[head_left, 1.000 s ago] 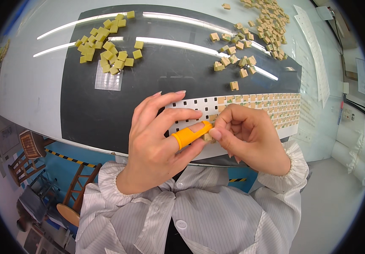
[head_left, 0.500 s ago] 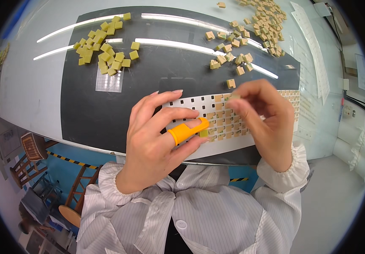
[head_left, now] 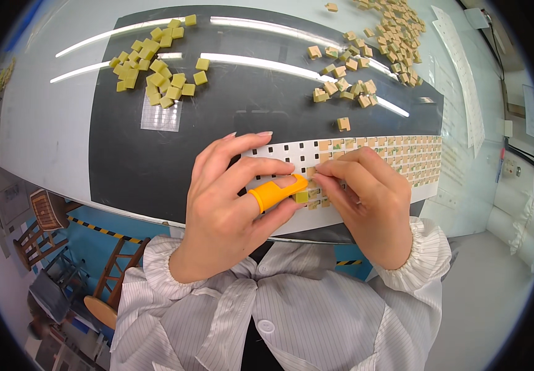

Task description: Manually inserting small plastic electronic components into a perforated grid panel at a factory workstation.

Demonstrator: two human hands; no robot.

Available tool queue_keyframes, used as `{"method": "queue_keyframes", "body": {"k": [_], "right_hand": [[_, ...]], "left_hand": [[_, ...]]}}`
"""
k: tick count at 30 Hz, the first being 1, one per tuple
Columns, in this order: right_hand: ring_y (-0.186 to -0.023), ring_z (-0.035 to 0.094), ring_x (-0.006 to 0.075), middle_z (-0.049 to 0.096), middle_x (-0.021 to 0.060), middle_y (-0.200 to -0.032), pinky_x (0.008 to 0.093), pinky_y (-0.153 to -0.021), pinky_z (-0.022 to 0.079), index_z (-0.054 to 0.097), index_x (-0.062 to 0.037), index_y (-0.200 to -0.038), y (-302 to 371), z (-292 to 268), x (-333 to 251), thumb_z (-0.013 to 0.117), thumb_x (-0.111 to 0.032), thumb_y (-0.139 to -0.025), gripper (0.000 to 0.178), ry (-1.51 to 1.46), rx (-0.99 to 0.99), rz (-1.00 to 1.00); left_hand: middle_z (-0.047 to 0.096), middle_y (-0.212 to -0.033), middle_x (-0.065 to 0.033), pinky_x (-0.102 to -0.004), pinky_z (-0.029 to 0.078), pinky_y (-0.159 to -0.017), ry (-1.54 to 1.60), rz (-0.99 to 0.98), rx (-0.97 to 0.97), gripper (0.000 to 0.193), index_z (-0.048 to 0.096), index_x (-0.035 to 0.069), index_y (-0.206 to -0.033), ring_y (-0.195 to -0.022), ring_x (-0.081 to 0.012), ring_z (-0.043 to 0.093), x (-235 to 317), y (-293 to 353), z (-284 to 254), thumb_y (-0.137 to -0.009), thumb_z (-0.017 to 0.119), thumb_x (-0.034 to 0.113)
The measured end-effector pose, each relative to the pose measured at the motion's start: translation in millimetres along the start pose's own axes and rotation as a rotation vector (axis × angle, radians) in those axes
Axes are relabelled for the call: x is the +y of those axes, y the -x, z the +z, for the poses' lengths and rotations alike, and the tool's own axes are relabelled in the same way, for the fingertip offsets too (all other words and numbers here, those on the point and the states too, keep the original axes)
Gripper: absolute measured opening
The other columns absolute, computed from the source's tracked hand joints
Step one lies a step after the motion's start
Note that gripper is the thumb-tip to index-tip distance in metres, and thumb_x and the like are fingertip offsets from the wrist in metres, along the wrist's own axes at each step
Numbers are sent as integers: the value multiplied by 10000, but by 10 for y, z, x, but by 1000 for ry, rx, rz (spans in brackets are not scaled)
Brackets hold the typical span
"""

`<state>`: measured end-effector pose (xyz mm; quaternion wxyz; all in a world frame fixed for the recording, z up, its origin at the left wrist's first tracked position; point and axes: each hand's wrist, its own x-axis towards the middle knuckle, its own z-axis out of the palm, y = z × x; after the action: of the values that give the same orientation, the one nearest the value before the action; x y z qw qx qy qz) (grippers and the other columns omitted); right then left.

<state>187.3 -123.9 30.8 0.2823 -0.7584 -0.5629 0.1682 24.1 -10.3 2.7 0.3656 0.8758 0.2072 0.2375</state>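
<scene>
A white sheet [head_left: 318, 219] lies under both hands, with black square openings on its left part and rows of tan notched pieces [head_left: 392, 151] over the rest. My left hand [head_left: 227, 191] rests on its left part, an orange finger guard [head_left: 273, 194] worn on one finger. Between that guarded fingertip and the thumb sits an olive-green block [head_left: 301, 196]. Close beside them, my right hand [head_left: 372, 204] pinches thumb and forefinger together low over the tan rows. Whatever is between those fingertips is too hidden to name.
Olive-green blocks [head_left: 155, 68] are heaped at the back left of the black mat [head_left: 137, 154], near a small gridded square [head_left: 160, 119]. Loose tan pieces [head_left: 397, 43] spread across the back right. The table's near edge [head_left: 149, 217] runs below my hands.
My right hand has come down and left, from above the tan rows to beside my left fingertips. My left hand keeps its place at the olive-green block.
</scene>
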Motion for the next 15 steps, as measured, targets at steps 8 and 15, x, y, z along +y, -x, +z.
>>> {"method": "queue_keyframes", "body": {"k": [8,15], "right_hand": [[-558,505,73,589,26,-738,220,-496,402,656,-14,-832,-62,-6,-2,775,5,-762,140,-106,-10,130],[-573,516,46,610,3,-744,202,-503,410,631,6,-835,-110,-137,-24,739,-58,-844,126,-396,-127,306]], "left_hand": [[690,-982,1,-503,424,-956,6,-2,3,212,709,71,-818,-1136,-284,583,-1,-6,-3,-654,833,123],[691,-988,6,-465,423,-967,3,-19,1,273,730,96,-876,-1139,-283,582,-1,3,-15,-629,844,116]]}}
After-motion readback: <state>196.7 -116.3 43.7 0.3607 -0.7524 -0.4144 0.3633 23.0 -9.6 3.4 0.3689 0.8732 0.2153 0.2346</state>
